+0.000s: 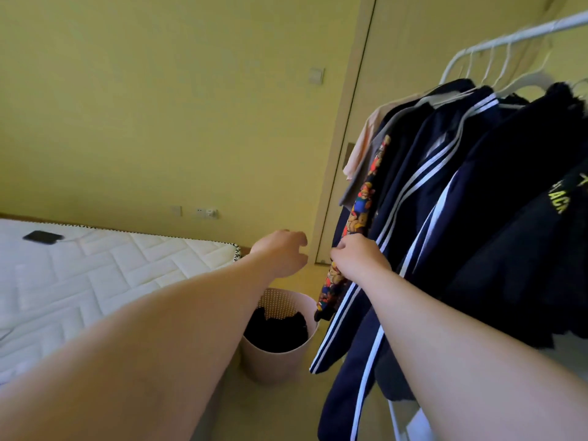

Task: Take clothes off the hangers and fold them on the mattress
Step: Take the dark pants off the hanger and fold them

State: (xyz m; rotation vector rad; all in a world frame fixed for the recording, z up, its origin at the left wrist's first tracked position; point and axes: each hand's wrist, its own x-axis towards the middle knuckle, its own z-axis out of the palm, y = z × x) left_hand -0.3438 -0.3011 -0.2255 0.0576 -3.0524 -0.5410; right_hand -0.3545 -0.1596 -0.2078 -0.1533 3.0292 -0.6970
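Several garments hang on white hangers (525, 82) from a white rail (521, 35) at the right: a peach shirt (366, 138), a dark garment with a colourful cartoon print (366, 198), a navy jacket with white stripes (423, 173) and a black top with yellow lettering (541, 198). My right hand (358, 259) grips the lower edge of the cartoon-print garment. My left hand (281, 253) hovers just left of it with loosely curled fingers, holding nothing. The white quilted mattress (105, 275) lies at the left.
A pink perforated bin (280, 342) with dark cloth inside stands on the floor between the mattress and the rail. A black phone (43, 237) with a cable lies on the mattress's far left. A door (413, 74) is behind the clothes.
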